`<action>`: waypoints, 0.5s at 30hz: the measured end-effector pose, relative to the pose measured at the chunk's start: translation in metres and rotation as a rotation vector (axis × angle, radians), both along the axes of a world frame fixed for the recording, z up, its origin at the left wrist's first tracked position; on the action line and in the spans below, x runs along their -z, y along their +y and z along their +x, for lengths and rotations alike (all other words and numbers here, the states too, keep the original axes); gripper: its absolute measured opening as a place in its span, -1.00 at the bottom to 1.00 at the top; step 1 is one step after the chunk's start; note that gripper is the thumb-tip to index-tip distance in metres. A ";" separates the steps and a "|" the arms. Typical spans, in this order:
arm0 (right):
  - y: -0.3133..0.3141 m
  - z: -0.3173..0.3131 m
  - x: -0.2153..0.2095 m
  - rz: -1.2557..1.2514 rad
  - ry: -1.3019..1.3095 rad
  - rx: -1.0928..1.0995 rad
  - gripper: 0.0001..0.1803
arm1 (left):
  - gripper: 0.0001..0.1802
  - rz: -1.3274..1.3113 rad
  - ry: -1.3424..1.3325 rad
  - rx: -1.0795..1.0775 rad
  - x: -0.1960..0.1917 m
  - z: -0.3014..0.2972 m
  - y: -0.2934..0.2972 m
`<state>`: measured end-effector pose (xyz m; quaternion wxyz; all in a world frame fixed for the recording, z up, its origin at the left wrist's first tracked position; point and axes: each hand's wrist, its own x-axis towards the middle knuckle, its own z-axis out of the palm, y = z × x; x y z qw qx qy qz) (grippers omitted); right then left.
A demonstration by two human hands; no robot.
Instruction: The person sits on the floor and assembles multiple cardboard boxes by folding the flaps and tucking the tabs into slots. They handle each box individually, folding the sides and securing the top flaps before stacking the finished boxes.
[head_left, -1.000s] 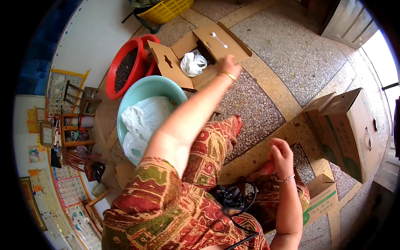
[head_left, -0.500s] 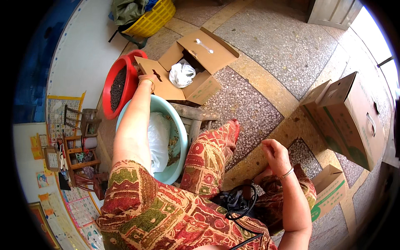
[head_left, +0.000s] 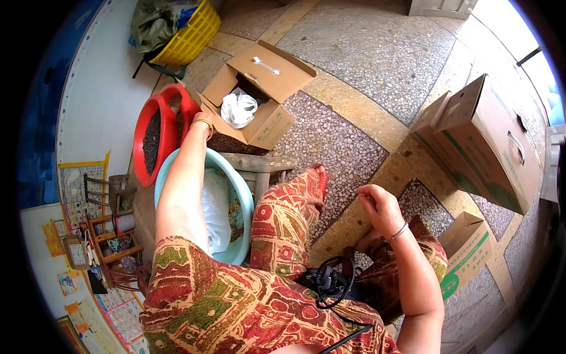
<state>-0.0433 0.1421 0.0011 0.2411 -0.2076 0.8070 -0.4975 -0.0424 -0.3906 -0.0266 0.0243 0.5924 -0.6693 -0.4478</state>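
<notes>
Fingers of my left hand (head_left: 202, 120) reach out at the rim of the round red plastic basin (head_left: 143, 127) filled with dark seeds, right where it meets the open brown cardboard box (head_left: 272, 125); whether they clutch anything I cannot tell, since the hand is small and partly hidden. Beneath my forearm sits the pale turquoise plastic basin (head_left: 246, 200) holding a white plastic bag (head_left: 214, 207). Inside the cardboard box lies a crumpled white bag (head_left: 238, 109), with a white spoon (head_left: 265, 65) on its flap. Further right, my right hand (head_left: 379, 205) hovers above my knee, fingers loosely curled, grasping nothing I can see
</notes>
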 end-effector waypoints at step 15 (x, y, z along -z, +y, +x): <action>0.025 -0.003 0.002 0.045 0.019 0.112 -0.82 | -0.80 0.078 0.458 0.066 -0.025 -0.036 0.103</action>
